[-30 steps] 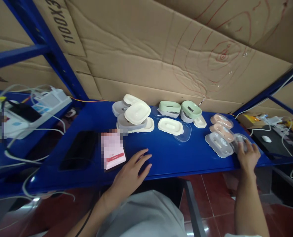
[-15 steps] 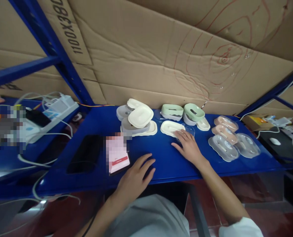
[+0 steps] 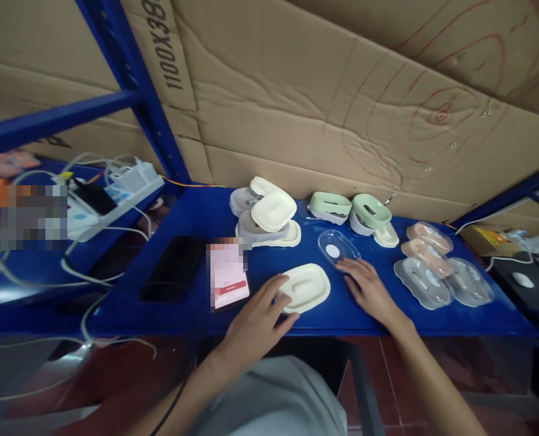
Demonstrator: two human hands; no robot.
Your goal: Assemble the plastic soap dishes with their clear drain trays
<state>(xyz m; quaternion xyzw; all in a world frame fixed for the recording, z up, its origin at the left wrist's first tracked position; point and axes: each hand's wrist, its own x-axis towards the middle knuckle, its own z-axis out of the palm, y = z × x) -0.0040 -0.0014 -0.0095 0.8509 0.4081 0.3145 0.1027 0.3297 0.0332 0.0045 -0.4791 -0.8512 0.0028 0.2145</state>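
Cream tray point(image 3: 306, 286) touched by left hand point(image 3: 255, 321); right hand point(image 3: 368, 289) flat beside clear lid point(image 3: 337, 247); hands apart, gripping nothing.

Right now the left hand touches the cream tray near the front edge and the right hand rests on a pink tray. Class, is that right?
Not quite. The head view shows the right hand by the clear lid, not a pink tray. The left hand does touch the cream tray.

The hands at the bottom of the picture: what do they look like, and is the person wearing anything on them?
Both are bare: no gloves, rings, watch or bands show on the left hand or the right hand. Both forearms are bare as far as the picture shows, with no sleeve in view now. Between the arms lies light grey cloth, clothing on the body. A thin dark cable runs beside the left forearm.
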